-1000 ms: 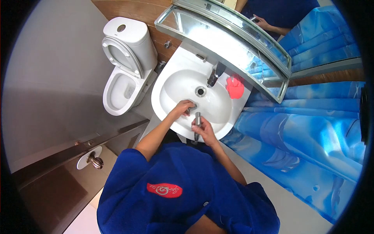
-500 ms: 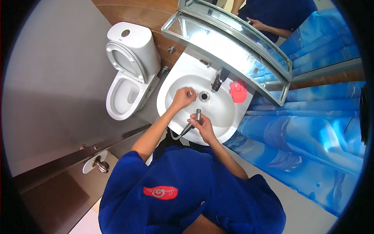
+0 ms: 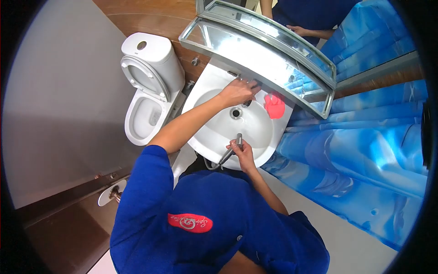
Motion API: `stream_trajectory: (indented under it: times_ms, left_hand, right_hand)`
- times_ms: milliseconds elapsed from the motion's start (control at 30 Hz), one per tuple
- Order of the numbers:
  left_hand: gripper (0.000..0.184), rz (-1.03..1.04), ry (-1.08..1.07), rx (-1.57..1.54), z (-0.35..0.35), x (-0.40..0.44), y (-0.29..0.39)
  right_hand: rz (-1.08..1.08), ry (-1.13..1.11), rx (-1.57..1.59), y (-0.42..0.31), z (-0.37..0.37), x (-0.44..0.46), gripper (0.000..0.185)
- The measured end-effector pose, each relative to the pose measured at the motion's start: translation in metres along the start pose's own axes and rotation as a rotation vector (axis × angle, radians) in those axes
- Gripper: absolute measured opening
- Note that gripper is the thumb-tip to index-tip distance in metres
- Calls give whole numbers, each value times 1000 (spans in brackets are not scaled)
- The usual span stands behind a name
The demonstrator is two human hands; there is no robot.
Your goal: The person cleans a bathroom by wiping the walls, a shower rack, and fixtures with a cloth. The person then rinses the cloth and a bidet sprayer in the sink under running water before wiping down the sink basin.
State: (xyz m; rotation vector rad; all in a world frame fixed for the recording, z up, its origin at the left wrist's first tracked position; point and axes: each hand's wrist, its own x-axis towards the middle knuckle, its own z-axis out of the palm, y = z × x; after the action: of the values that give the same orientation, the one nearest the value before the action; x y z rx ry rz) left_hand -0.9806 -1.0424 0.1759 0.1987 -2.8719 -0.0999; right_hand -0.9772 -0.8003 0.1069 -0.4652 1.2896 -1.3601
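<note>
My left hand [image 3: 239,92] reaches over the white washbasin [image 3: 200,98] to its back edge, with the fingers closed around the top of the faucet [image 3: 247,104]. Most of the faucet is hidden under that hand; its dark spout tip shows. At the front of the bowl my right hand [image 3: 242,153] grips a grey metal handheld sprayer [image 3: 226,156], its head pointing up toward the drain [image 3: 236,113]. A hose [image 3: 211,165] curves from the sprayer's lower end at the basin's front rim.
A pink cloth or glove [image 3: 274,106] lies on the basin's right rear ledge. The mirrored cabinet [image 3: 260,50] juts out over the back. A toilet [image 3: 148,91] with raised lid stands at left; a blue shower curtain [image 3: 356,150] hangs at right. A door handle [image 3: 114,194] sits lower left.
My left hand has moved from inside the bowl up to the faucet; a small metallic piece that showed in it is no longer visible. The right hand still grips the sprayer, tilted slightly differently.
</note>
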Motion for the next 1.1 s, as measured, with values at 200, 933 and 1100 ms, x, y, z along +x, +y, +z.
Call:
stream_trajectory:
  times_ms: [200,933,1100]
  left_hand:
    - [33,44,99,99,14,10,-7]
    - [80,-863,-717,-211,153,-102,34]
    - [80,-781,-797,-259,168,-98,43]
  right_hand:
    - [-3,-11,13,3,-5,-9,22]
    - [-8,-87,-74,7,-33,-35,22]
    - [-32,-72,-74,9,-40,-37,21]
